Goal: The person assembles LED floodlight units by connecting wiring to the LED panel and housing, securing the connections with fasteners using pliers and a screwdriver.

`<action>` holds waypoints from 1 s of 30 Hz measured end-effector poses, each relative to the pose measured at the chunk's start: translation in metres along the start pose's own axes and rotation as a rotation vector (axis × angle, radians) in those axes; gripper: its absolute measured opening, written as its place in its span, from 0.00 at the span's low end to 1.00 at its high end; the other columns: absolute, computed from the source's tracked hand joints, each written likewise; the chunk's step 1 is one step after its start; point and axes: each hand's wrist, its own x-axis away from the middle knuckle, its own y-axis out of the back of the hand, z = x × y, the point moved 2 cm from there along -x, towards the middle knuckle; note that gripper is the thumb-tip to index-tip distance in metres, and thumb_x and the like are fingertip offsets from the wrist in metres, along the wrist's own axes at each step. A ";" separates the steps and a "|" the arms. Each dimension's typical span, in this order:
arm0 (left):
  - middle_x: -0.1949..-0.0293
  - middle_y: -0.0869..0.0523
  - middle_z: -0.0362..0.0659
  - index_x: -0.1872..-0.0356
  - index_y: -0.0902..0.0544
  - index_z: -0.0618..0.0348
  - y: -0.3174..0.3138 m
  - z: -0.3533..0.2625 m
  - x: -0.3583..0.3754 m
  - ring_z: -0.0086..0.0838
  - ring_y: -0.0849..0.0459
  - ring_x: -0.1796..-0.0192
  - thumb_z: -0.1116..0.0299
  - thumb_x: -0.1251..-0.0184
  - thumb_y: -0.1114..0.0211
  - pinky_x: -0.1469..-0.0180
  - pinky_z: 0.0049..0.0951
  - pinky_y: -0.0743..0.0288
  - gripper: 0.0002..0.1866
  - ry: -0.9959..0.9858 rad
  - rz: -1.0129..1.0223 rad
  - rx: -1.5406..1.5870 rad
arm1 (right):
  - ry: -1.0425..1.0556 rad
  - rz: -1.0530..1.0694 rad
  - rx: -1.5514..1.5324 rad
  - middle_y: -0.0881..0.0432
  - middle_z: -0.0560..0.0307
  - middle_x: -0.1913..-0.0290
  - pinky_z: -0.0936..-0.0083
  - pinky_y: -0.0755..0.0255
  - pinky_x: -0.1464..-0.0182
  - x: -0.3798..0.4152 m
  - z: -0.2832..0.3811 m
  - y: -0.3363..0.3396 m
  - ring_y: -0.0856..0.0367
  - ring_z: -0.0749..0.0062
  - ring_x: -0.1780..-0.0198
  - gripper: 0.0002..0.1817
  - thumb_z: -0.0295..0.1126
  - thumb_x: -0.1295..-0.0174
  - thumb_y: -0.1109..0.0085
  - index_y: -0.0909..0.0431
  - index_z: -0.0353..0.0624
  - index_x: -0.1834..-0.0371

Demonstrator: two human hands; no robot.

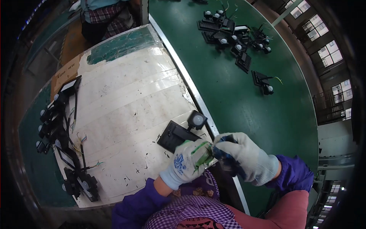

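A black floodlight (174,136) lies on the paper-covered bench, and its motion sensor (197,120) with a pale dome sits at its upper right corner. My left hand (189,162), in a white glove with blue print and green stains, covers the lamp's lower right edge; its fingers are curled. Over the bench's metal edge, my right hand (241,156), in a white glove with dark blue fingers, is closed with its fingertips against those of the left. Whatever lies between the fingertips is hidden by the gloves.
Several black sensor lamps with loose wires (68,133) line the bench's left side. More lamps (232,38) lie on the green conveyor (236,95), one lamp (261,79) apart from them. A metal rail (187,80) divides bench and conveyor. Another person (108,19) is at the far end.
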 end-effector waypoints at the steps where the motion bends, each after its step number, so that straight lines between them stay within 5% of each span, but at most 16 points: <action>1: 0.53 0.18 0.53 0.46 0.23 0.65 0.000 -0.003 -0.001 0.45 0.17 0.60 0.65 0.47 0.36 0.56 0.40 0.22 0.25 0.025 0.017 0.051 | -0.011 -0.005 -0.008 0.23 0.65 0.77 0.84 0.33 0.72 0.001 0.001 0.002 0.27 0.84 0.75 0.13 0.35 0.36 0.44 0.17 0.34 0.63; 5: 0.53 0.19 0.55 0.43 0.24 0.64 -0.015 0.003 -0.005 0.47 0.17 0.57 0.64 0.45 0.36 0.51 0.43 0.22 0.27 0.081 -0.040 0.093 | 0.113 0.013 -0.019 0.23 0.65 0.77 0.85 0.33 0.71 -0.005 0.007 0.012 0.27 0.86 0.74 0.12 0.34 0.36 0.44 0.18 0.35 0.61; 6: 0.51 0.20 0.58 0.35 0.31 0.61 -0.013 -0.002 -0.013 0.46 0.17 0.57 0.67 0.44 0.35 0.49 0.44 0.23 0.33 0.137 0.011 0.030 | 0.140 0.003 0.229 0.23 0.65 0.76 0.85 0.34 0.74 -0.002 0.021 0.021 0.28 0.86 0.76 0.11 0.34 0.36 0.44 0.17 0.38 0.60; 8: 0.55 0.18 0.56 0.34 0.33 0.65 -0.001 -0.014 -0.029 0.39 0.15 0.60 0.69 0.39 0.37 0.51 0.39 0.22 0.31 0.093 -0.060 0.148 | 0.274 -0.311 0.226 0.27 0.68 0.79 0.85 0.39 0.82 -0.006 0.032 0.042 0.33 0.88 0.82 0.10 0.36 0.35 0.45 0.19 0.41 0.64; 10: 0.51 0.18 0.53 0.28 0.41 0.63 0.000 -0.015 -0.032 0.27 0.16 0.65 0.71 0.38 0.34 0.54 0.32 0.21 0.37 0.102 -0.189 0.225 | 0.381 -0.410 0.151 0.29 0.69 0.81 0.86 0.40 0.83 -0.023 0.044 0.081 0.34 0.87 0.84 0.09 0.35 0.36 0.45 0.23 0.42 0.70; 12: 0.49 0.19 0.52 0.28 0.41 0.61 0.003 -0.015 -0.034 0.25 0.18 0.68 0.74 0.38 0.34 0.57 0.30 0.21 0.38 0.215 -0.228 0.248 | 0.440 -0.593 0.210 0.30 0.69 0.81 0.85 0.42 0.84 -0.037 0.063 0.116 0.35 0.86 0.84 0.10 0.34 0.35 0.46 0.24 0.44 0.72; 14: 0.45 0.22 0.52 0.29 0.38 0.61 0.004 -0.014 -0.032 0.25 0.20 0.69 0.76 0.38 0.35 0.60 0.26 0.22 0.35 0.313 -0.263 0.292 | 0.509 -0.667 0.322 0.30 0.68 0.81 0.81 0.40 0.81 -0.062 0.082 0.157 0.35 0.84 0.82 0.10 0.35 0.35 0.46 0.25 0.45 0.74; 17: 0.45 0.22 0.51 0.31 0.36 0.61 0.003 -0.004 -0.028 0.26 0.19 0.68 0.76 0.37 0.36 0.60 0.28 0.22 0.32 0.281 -0.118 0.099 | 0.547 -0.891 0.668 0.20 0.60 0.73 0.76 0.30 0.73 -0.101 0.111 0.204 0.23 0.76 0.72 0.14 0.38 0.38 0.42 0.19 0.38 0.58; 20: 0.47 0.21 0.51 0.33 0.34 0.59 0.000 0.000 -0.026 0.29 0.17 0.67 0.74 0.37 0.36 0.59 0.31 0.21 0.30 0.376 -0.060 0.082 | 0.716 -1.003 0.955 0.16 0.53 0.66 0.70 0.25 0.65 -0.115 0.154 0.166 0.18 0.67 0.66 0.20 0.40 0.38 0.40 0.21 0.39 0.47; 22: 0.49 0.21 0.50 0.33 0.33 0.58 -0.002 0.002 -0.025 0.31 0.17 0.66 0.72 0.36 0.36 0.59 0.32 0.22 0.29 0.416 -0.018 0.061 | 0.445 -0.879 0.848 0.15 0.46 0.58 0.65 0.24 0.52 -0.145 0.169 0.145 0.15 0.55 0.56 0.23 0.42 0.38 0.41 0.22 0.40 0.45; 25: 0.51 0.19 0.49 0.35 0.30 0.56 -0.003 0.006 -0.024 0.32 0.16 0.64 0.70 0.36 0.37 0.58 0.33 0.22 0.27 0.443 0.007 0.047 | 0.345 -1.034 1.281 0.19 0.46 0.46 0.64 0.27 0.41 -0.242 0.163 0.177 0.20 0.54 0.43 0.28 0.50 0.42 0.38 0.24 0.43 0.43; 30: 0.52 0.18 0.48 0.36 0.29 0.56 -0.002 0.011 -0.025 0.33 0.15 0.62 0.70 0.35 0.37 0.56 0.33 0.22 0.25 0.509 0.005 0.085 | 0.366 -0.960 1.039 0.18 0.45 0.47 0.64 0.27 0.42 -0.251 0.162 0.150 0.20 0.52 0.44 0.27 0.46 0.44 0.39 0.24 0.42 0.45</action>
